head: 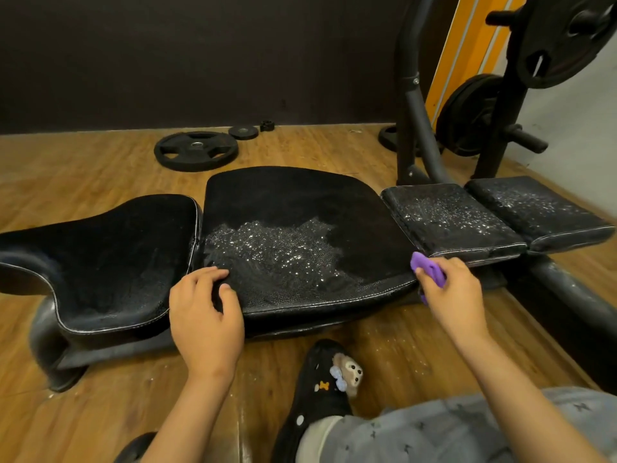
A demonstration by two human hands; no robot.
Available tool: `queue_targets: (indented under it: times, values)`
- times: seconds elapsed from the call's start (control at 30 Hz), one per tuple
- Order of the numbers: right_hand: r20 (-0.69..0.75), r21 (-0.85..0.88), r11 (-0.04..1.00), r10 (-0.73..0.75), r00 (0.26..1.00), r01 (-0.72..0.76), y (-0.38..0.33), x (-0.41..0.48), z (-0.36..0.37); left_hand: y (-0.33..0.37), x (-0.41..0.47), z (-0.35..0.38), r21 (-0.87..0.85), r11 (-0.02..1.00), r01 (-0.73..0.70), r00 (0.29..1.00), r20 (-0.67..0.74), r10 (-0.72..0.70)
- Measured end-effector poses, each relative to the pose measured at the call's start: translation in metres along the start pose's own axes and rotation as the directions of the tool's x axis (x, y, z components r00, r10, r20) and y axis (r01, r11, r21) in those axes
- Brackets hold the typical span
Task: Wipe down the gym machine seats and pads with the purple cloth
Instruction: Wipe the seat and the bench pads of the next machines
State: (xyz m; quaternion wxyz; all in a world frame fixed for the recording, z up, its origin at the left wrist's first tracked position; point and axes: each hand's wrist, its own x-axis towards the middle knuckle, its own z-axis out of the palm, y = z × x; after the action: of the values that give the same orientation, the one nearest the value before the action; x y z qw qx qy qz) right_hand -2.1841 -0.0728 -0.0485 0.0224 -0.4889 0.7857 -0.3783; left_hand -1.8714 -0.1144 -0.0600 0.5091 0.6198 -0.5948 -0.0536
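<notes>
Step in hand: the right hand (450, 289) is bringing the purple cloth (429, 267) to the right edge of the wide middle pad (300, 208), just right of centre frame.
Right grip: fingers are clamping round the bunched cloth.
Left grip: the left hand (205, 315) is resting on the pad's near edge, lower centre; its fingers are lying apart and seem to be pressing rather than clutching.
Doing it well: I'd be spreading the cloth flatter, sweeping overlapping strokes leftward through the droplets (277, 245), and bracing with the left hand.
Materials: black pebbled vinyl is glinting under beaded liquid; pale stitching is edging each cushion.
Shapes: the contoured seat (110, 255) at left is looking matte; the small rectangular pad (447, 215) at right is showing speckles.
</notes>
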Motion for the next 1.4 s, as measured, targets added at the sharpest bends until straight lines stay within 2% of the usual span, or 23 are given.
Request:
queue_targets:
  times: [0.17, 0.33, 0.4, 0.5, 0.63, 0.73, 0.83, 0.93, 1.07, 1.17, 1.27, 1.4]
  values:
    - [0.055, 0.021, 0.948, -0.319, 0.946, 0.318, -0.057, -0.045, 0.013, 0.002, 0.0, 0.0, -0.002, 1.0, 0.004, 1.0, -0.009, -0.004]
    - [0.171, 0.131, 0.907, -0.418, 0.893, 0.399, -0.072, -0.055, 0.017, -0.001, 0.0, -0.001, 0.005, 1.0, 0.002, 1.0, 0.015, -0.002]
    - [0.18, 0.125, 0.911, -0.409, 0.894, 0.392, -0.062, -0.042, 0.014, -0.002, 0.0, -0.003, -0.018, 1.0, -0.002, 0.999, 0.032, 0.003]
    - [0.153, 0.004, 0.949, -0.311, 0.938, 0.314, -0.042, -0.009, 0.01, -0.005, -0.006, -0.005, -0.114, 0.993, 0.031, 0.999, 0.027, -0.028]
    - [0.139, -0.084, 0.973, -0.2, 0.97, 0.213, -0.032, 0.016, 0.009, -0.006, -0.031, -0.003, -0.253, 0.949, 0.191, 0.98, -0.012, -0.2]
    - [0.119, -0.155, 0.959, -0.22, 0.968, 0.237, -0.044, 0.007, 0.017, -0.002, -0.044, 0.004, -0.352, 0.876, 0.329, 0.936, 0.002, -0.351]
    - [0.128, -0.096, 0.932, -0.338, 0.933, 0.35, -0.072, -0.019, 0.026, 0.002, -0.043, 0.008, -0.375, 0.852, 0.365, 0.919, -0.003, -0.395]
    - [0.173, 0.017, 0.883, -0.465, 0.868, 0.47, -0.105, -0.049, 0.037, 0.002, -0.042, 0.009, -0.386, 0.849, 0.362, 0.916, -0.023, -0.401]
    - [0.267, 0.164, 0.846, -0.534, 0.802, 0.508, -0.113, -0.049, 0.037, 0.002, -0.042, 0.008, -0.363, 0.858, 0.364, 0.917, -0.021, -0.398]
    - [0.326, 0.162, 0.832, -0.552, 0.767, 0.53, -0.102, -0.032, 0.028, 0.001, -0.043, 0.006, -0.325, 0.881, 0.345, 0.93, -0.006, -0.367]
    - [0.295, 0.014, 0.847, -0.512, 0.807, 0.532, -0.083, -0.005, 0.028, -0.005, -0.039, 0.002, -0.285, 0.918, 0.276, 0.958, -0.001, -0.288]
    - [0.253, -0.164, 0.922, -0.305, 0.918, 0.351, -0.06, 0.05, 0.038, -0.008, -0.032, 0.0, -0.239, 0.959, 0.154, 0.988, 0.014, -0.155]
